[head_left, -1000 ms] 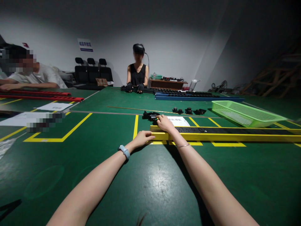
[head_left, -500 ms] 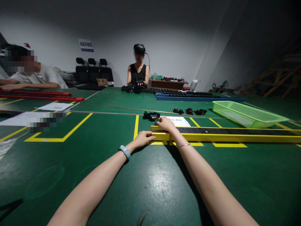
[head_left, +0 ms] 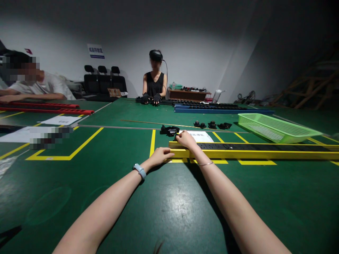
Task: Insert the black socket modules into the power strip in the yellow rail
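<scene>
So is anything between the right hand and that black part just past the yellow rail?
Nothing visible. The right hand reaches over the yellow rail's left end, fingertips at the black part. The left hand rests at the rail's end, clear of it.

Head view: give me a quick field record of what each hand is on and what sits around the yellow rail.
left hand: rests on the green table at the near left end of the yellow rail, fingers at its end
right hand: on top of the rail's left end, fingertips at a small black part
rail: long, lying flat, dark strip along its top
beyond rail: white paper sheet, more black parts
right side: green basket
others: a person opposite, another at far left
</scene>
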{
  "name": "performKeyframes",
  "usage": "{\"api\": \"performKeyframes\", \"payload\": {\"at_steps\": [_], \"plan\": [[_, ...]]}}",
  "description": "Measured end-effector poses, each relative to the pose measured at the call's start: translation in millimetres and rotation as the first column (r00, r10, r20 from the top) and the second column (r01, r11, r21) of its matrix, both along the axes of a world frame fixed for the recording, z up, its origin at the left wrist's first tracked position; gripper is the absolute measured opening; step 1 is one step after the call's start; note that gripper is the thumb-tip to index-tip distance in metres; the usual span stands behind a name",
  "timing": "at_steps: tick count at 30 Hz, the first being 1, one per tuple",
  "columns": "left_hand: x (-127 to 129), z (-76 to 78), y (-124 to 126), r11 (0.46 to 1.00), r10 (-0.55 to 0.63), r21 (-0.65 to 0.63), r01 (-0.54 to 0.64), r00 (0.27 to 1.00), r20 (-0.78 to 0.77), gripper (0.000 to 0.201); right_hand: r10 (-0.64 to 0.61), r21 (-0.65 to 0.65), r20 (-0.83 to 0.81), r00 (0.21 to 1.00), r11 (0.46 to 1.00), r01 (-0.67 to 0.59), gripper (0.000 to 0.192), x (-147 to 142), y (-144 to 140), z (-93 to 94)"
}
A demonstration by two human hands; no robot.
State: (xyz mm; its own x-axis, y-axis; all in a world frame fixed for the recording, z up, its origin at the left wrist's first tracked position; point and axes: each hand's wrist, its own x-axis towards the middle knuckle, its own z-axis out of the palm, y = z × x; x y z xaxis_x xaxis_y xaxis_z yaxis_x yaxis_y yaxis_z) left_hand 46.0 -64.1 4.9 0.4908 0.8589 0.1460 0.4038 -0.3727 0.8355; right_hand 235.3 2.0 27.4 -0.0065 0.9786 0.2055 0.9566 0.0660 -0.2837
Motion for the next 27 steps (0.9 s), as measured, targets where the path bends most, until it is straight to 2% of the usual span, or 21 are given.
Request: {"api": "performKeyframes", "payload": {"at_steps": [12,16,19,21,24,27], "plan": [[-2,-9.0,6,1.000,-0.021,-0.004,0.021,0.999,0.034,0.041,0.010,0.134,-0.138,0.990,0.991,0.009,0.036,2,1,-0.1],[-2,-13.7,11,1.000,0.022,-0.013,-0.020,0.988,0.155,0.051,0.050,0.213,-0.236,0.970,0.977,0.001,0.038,6,3,2.6],[0,-17.3,16,0.990,0.077,-0.138,-0.033,0.944,0.321,0.059,0.088,0.266,-0.291,0.953,0.964,-0.007,0.041,7,2,6.2],[1,-18.6,18,0.977,0.104,-0.211,-0.018,0.909,0.403,0.062,0.144,0.290,-0.413,0.899,0.957,-0.020,0.040,6,1,8.9],[0,-18.7,20,0.961,0.151,-0.275,-0.018,0.869,0.470,0.064,0.252,0.289,-0.630,0.735,0.954,-0.079,0.036,-1,0,12.5],[-3,-18.7,23,0.941,0.215,-0.339,-0.026,0.819,0.533,0.066,0.309,0.243,-0.687,0.658,0.951,-0.192,0.030,-12,-1,14.0]]}}
